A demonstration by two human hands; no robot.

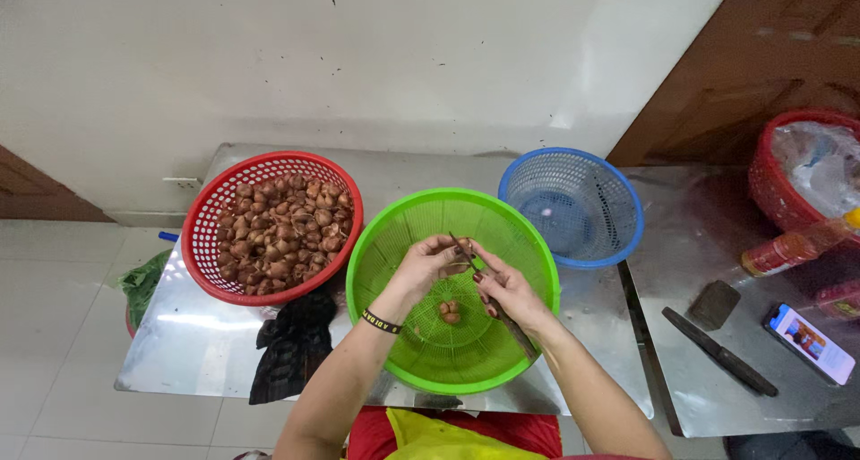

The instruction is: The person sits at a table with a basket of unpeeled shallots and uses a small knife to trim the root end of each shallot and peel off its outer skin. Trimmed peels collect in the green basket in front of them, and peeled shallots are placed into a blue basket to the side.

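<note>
Hands: left hand (pixel 428 265) and right hand (pixel 507 290) meet over the green basket (pixel 394 245), at the middle of the steel tabletop (pixel 193 343).
Left hand: fingers curled and pinched on a small brown bulb, probably a shallot (pixel 457 266); it is mostly hidden by the fingers, so its state cannot be told. A dark band sits on the wrist.
Right hand: fingers closed round the dark handle of a small knife (pixel 468 254); the blade tip points up and left, touching the held bulb.
Green basket: round, perforated plastic; one or two peeled bulbs (pixel 449 312) lie on its floor, below the hands.
Red basket: red basket (pixel 210 218), round, just left of the green one, filled with unpeeled brown shallots (pixel 282 232).
Blue basket: blue basket (pixel 618 218), round, just right of and behind the green one.
Cloth: dark cloth (pixel 291 348) lies on the tabletop between red and green baskets.
Second tabletop, right: large black-handled knife (pixel 719 351), dark block (pixel 713 304), phone (pixel 811 343) with lit screen.
Packages: bottle (pixel 797 245) lying on its side with a red label and yellow cap, at the far right edge; red tub (pixel 775 191) behind it lined with clear plastic.
</note>
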